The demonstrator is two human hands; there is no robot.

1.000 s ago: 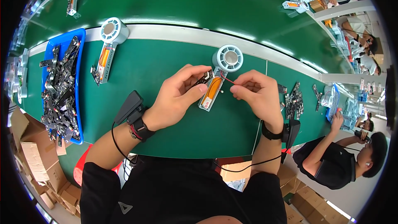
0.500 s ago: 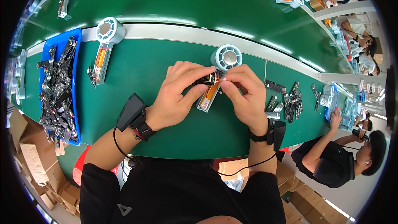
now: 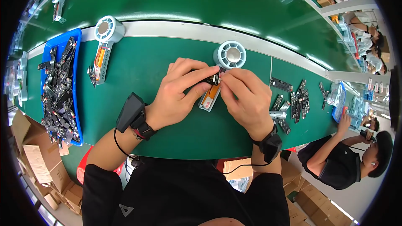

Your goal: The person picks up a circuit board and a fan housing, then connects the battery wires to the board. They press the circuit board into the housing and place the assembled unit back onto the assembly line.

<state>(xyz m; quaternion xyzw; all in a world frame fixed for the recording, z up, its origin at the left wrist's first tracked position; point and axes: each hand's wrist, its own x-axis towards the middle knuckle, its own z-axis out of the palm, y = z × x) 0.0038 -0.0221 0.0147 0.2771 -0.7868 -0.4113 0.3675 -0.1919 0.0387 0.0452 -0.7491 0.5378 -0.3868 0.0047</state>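
Note:
My left hand (image 3: 173, 94) is closed, its thumb and forefinger pinching a small black circuit board (image 3: 213, 79). Beneath the board lies a handheld fan (image 3: 222, 57), its round pale-blue head pointing away from me and its handle housing open. An orange battery (image 3: 214, 91) shows inside that handle. My right hand (image 3: 249, 100) is closed too, thumb and forefinger pressed together at the board's right end, by the fan's thin wires. Those fingertips hide whatever they pinch.
A blue tray (image 3: 79, 100) heaped with circuit boards stands at the left, beside a second open fan (image 3: 109, 29). Loose boards (image 3: 299, 100) lie on the right of the green table. A metal rail (image 3: 167, 29) crosses behind. A person (image 3: 335, 159) works at the far right.
My right hand has turned and its fingertips have closed in on the board's right end, covering the small white piece seen before. My left hand still grips the board.

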